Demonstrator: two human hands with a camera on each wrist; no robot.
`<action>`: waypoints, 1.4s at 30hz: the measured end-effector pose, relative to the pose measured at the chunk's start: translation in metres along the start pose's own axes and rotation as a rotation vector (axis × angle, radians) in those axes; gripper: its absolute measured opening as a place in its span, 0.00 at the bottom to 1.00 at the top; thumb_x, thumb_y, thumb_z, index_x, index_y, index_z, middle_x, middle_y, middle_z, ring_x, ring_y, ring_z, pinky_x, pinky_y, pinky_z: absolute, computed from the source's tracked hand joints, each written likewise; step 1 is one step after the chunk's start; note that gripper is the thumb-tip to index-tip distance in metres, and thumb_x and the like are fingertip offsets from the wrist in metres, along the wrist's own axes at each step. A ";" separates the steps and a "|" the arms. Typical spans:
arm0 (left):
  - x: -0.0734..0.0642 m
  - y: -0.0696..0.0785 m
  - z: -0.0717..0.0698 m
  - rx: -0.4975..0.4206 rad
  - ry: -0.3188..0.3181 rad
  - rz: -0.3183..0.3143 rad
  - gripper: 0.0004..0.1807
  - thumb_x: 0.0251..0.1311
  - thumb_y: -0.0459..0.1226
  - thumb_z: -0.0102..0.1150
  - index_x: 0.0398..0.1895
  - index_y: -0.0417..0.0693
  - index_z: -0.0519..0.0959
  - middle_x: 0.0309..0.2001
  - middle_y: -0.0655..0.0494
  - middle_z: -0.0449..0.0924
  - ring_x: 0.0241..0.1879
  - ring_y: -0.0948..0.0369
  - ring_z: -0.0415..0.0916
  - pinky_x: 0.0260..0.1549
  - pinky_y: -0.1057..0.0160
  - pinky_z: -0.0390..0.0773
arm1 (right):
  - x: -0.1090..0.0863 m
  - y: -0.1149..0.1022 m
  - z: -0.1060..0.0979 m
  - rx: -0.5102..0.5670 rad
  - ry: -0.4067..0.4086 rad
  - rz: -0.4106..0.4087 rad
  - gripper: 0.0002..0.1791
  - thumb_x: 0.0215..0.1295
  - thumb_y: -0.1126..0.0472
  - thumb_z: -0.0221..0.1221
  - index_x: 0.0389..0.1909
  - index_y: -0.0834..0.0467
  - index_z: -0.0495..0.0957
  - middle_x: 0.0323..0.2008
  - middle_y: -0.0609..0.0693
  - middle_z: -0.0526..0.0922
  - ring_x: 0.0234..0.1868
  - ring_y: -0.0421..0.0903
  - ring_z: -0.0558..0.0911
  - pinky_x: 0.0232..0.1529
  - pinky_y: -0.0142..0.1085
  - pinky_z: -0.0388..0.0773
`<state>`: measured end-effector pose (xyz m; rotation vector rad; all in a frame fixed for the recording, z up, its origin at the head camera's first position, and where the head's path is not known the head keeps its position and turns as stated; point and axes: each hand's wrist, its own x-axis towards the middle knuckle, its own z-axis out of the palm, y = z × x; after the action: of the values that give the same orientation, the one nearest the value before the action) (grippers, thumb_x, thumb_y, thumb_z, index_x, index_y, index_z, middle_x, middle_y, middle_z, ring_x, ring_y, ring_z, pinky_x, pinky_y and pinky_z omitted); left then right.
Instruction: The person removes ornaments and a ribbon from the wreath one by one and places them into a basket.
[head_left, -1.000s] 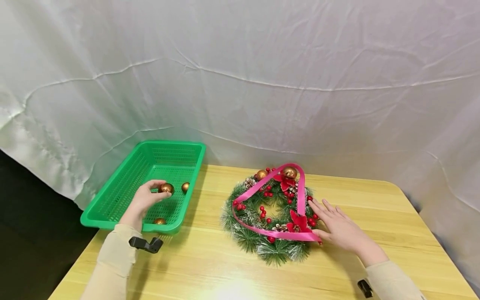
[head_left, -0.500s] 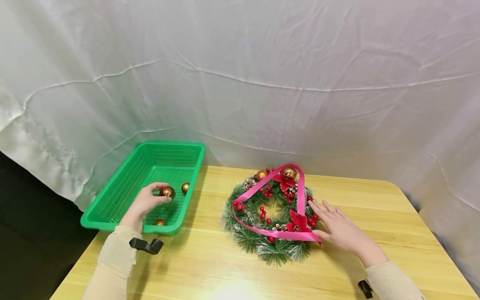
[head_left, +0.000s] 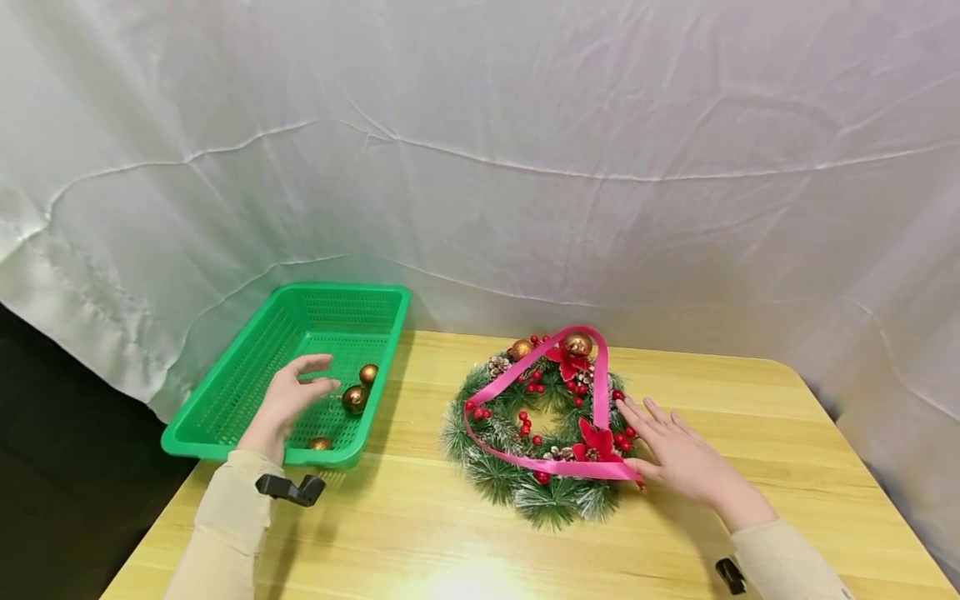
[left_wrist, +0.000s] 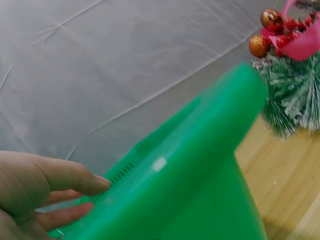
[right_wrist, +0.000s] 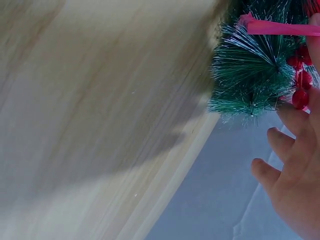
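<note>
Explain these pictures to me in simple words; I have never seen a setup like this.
There is no machine here, just a person working with two bare hands. The wide view is taken from the person's head, looking forward and down. The two closer views are taken from the wrists, one for each hand.

On the table are a green basket and a decorated wreath with a pink ribbon across it. Three golden balls show inside the basket. The left hand is over the basket, holding nothing. The right hand rests at the wreath's edge, fingers spread, not gripping it.
</note>
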<state>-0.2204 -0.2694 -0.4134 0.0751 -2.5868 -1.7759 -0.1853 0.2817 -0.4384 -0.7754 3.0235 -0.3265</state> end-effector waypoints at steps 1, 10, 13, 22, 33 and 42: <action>0.000 0.001 0.000 -0.012 0.024 0.013 0.31 0.64 0.33 0.57 0.69 0.39 0.61 0.66 0.38 0.59 0.60 0.42 0.64 0.57 0.42 0.66 | 0.000 0.000 0.000 0.002 0.001 -0.001 0.45 0.65 0.37 0.52 0.75 0.56 0.50 0.73 0.56 0.51 0.71 0.63 0.49 0.67 0.60 0.45; 0.000 0.034 0.015 -0.016 0.156 0.112 0.25 0.63 0.32 0.59 0.64 0.41 0.69 0.61 0.43 0.68 0.54 0.51 0.69 0.51 0.50 0.72 | 0.001 0.001 0.002 0.019 0.012 -0.011 0.44 0.66 0.38 0.52 0.75 0.56 0.50 0.73 0.57 0.52 0.71 0.63 0.49 0.67 0.59 0.44; 0.005 0.057 0.030 -0.011 0.127 0.178 0.24 0.61 0.30 0.60 0.62 0.43 0.71 0.60 0.45 0.70 0.54 0.50 0.70 0.49 0.51 0.73 | 0.001 0.002 0.002 0.029 0.019 -0.014 0.44 0.66 0.39 0.53 0.75 0.57 0.50 0.73 0.58 0.51 0.71 0.63 0.49 0.68 0.58 0.43; 0.024 0.118 0.099 -0.132 0.028 0.287 0.24 0.55 0.24 0.63 0.57 0.40 0.75 0.58 0.46 0.73 0.54 0.46 0.72 0.48 0.52 0.76 | 0.000 0.003 0.003 0.033 0.018 -0.029 0.44 0.66 0.39 0.53 0.75 0.57 0.50 0.73 0.58 0.51 0.71 0.64 0.49 0.67 0.59 0.44; 0.068 0.122 0.171 -0.249 -0.046 0.268 0.21 0.55 0.27 0.64 0.54 0.42 0.78 0.54 0.46 0.76 0.49 0.50 0.74 0.47 0.55 0.76 | 0.002 0.003 0.002 0.033 0.003 -0.025 0.45 0.65 0.38 0.53 0.75 0.57 0.49 0.73 0.56 0.49 0.71 0.63 0.49 0.68 0.58 0.43; 0.099 0.101 0.211 -0.197 -0.200 0.224 0.22 0.56 0.27 0.63 0.57 0.40 0.76 0.56 0.45 0.75 0.49 0.48 0.73 0.46 0.56 0.76 | 0.002 0.001 0.000 0.034 0.011 -0.037 0.44 0.65 0.39 0.53 0.74 0.58 0.51 0.73 0.57 0.51 0.71 0.64 0.50 0.66 0.60 0.45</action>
<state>-0.3296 -0.0401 -0.3977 -0.3961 -2.4050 -2.0296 -0.1874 0.2819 -0.4390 -0.8303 3.0088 -0.3835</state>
